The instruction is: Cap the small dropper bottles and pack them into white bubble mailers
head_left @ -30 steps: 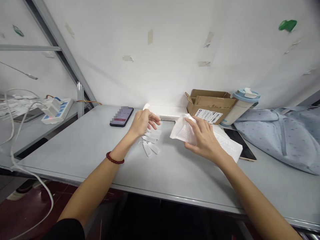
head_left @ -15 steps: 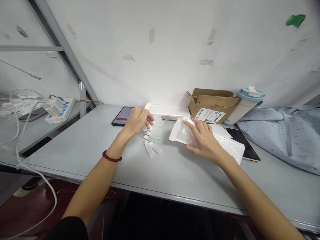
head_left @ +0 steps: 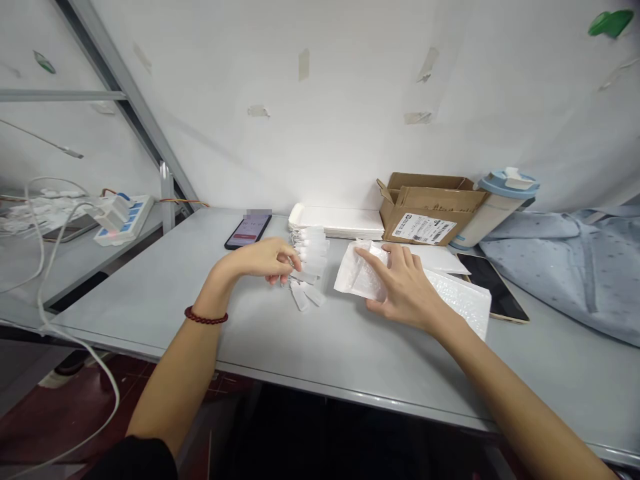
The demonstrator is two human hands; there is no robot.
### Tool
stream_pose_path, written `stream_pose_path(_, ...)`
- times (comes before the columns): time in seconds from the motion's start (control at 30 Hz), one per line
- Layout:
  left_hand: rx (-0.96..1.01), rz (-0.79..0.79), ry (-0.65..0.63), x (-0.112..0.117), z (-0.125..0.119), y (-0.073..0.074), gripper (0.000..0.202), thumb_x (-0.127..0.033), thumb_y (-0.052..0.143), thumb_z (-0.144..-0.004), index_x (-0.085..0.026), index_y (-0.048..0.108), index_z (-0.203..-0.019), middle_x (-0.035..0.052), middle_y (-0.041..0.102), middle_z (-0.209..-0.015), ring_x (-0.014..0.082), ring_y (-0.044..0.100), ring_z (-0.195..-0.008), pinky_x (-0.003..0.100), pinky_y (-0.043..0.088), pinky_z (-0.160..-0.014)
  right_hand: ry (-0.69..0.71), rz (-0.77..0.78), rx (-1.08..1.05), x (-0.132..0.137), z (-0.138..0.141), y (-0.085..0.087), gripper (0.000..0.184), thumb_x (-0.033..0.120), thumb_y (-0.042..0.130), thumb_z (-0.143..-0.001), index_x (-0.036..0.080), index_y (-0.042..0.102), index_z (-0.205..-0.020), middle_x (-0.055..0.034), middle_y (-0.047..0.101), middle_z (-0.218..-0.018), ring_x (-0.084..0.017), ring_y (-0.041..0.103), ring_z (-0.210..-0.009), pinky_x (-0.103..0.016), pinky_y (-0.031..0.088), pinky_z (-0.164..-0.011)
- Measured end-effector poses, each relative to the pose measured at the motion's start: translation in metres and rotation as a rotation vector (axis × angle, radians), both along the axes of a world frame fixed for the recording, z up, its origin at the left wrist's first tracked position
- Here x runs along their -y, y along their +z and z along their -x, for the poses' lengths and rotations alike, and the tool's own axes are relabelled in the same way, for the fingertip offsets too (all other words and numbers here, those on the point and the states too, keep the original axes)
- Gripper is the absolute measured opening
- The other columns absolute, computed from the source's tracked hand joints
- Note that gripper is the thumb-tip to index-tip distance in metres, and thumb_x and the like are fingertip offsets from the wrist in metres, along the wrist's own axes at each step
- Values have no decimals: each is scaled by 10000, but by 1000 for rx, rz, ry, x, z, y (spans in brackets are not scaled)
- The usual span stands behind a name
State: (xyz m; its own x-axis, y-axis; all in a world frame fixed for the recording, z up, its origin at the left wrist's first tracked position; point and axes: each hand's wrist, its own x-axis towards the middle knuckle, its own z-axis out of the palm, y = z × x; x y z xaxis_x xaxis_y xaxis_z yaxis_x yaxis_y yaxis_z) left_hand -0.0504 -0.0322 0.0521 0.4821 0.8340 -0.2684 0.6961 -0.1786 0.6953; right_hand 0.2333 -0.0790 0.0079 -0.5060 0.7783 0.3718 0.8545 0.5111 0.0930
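My right hand (head_left: 407, 283) grips a small white bubble mailer (head_left: 356, 270), thumb low and fingers on top, lifted a little off the table. My left hand (head_left: 265, 259) hangs over the string ends of a fanned row of white hang tags (head_left: 313, 250). Its fingers are loosely bent and apart, and I see nothing held in them. Two tags (head_left: 305, 295) lie splayed at the near end of the row. Under my right wrist rests another white bubble mailer (head_left: 465, 300), flat on the table.
Behind the tags lies a stack of white mailers (head_left: 340, 220). An open cardboard box (head_left: 430, 207) and a tumbler (head_left: 493, 207) stand at the back right, near a dark tablet (head_left: 493, 290) and blue cloth (head_left: 565, 260). A phone (head_left: 249, 230) lies left; a power strip (head_left: 127, 223) sits farther left.
My left hand has come down and toward me, from the far part of the tag row to its near end. My right hand still holds the bubble mailer, slightly lower and turned flatter.
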Motion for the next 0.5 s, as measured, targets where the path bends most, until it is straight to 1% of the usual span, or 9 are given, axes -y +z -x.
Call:
stream_pose_path(0.03,-26,48,-25,-1,1,-2,271,-220,558,-634,-194,705,-860,3,663,-593,130,573,-451,199,390,-450,-1,0,1,0,0,-1,804,376,618,-680,244,322,-1416,-172,397,-1143,-330,401,-1022,-443,382,-811)
stream_pose_path(0.1,-78,106,-58,-3,1,-6,297,-216,571,-625,-197,696,-894,5,668,-595,140,587,-460,200,376,-447,0,2,-3,0,1,-2,807,369,621,-674,246,323,-1414,-175,388,-1168,-337,396,-1043,-447,385,-817)
stream_pose_path(0.17,-115,124,-67,-5,0,-10,263,-209,575,-624,-191,687,-861,7,662,-580,146,593,-460,200,357,-437,8,2,-12,0,2,-4,804,360,621,-668,243,328,-1408,-178,376,-1200,-343,389,-1060,-454,386,-827)
stream_pose_path(0.27,-124,119,-78,-7,-2,-13,149,-212,575,-649,-174,668,-759,20,658,-592,143,594,-467,198,346,-432,25,1,-20,0,3,-6,803,354,622,-663,239,331,-1403,-182,353,-1238,-351,378,-1084,-470,383,-848)
stream_pose_path(0.33,-66,101,-113,-6,-3,-10,113,-219,576,-682,-169,661,-737,22,658,-621,136,599,-507,198,385,-470,32,-3,-26,0,3,-7,797,356,621,-668,239,329,-1400,-181,343,-1250,-354,371,-1096,-481,381,-858)
stream_pose_path(0.4,45,77,-147,-4,-2,-5,107,-235,588,-717,-168,664,-752,19,653,-653,129,602,-570,204,441,-544,33,-9,-35,0,3,-7,780,349,621,-675,236,337,-1393,-184,332,-1260,-358,364,-1108,-492,379,-866)
stream_pose_path(0.5,223,21,-137,1,-1,5,116,-268,625,-743,-162,670,-750,19,638,-684,116,584,-610,212,474,-599,44,-19,-46,-1,4,-7,745,321,629,-675,211,374,-1367,-197,300,-1286,-370,346,-1138,-511,364,-890)
